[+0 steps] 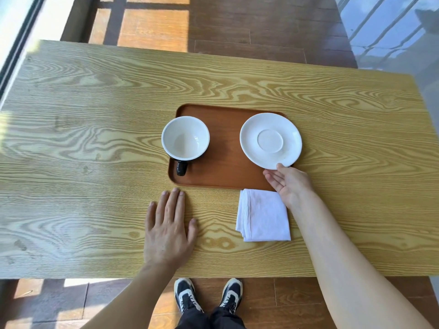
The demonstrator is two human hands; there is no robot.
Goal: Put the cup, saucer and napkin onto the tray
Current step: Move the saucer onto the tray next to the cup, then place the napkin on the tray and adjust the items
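A brown tray [225, 148] lies in the middle of the wooden table. On its left part stands a cup [185, 138], white inside and black outside, handle toward me. A white saucer [270, 141] sits over the tray's right part, reaching past the right rim. My right hand [288, 182] holds the saucer's near edge, thumb on top and fingers beneath. A folded white napkin [262, 216] lies on the table just in front of the tray's near right corner. My left hand [169, 227] rests flat on the table, fingers spread, near the tray's front left corner.
The light wooden table [95, 115] stretches wide to both sides. Its near edge is close to my body, and my shoes [207, 295] show on the wooden floor below. A window frame runs along the far left.
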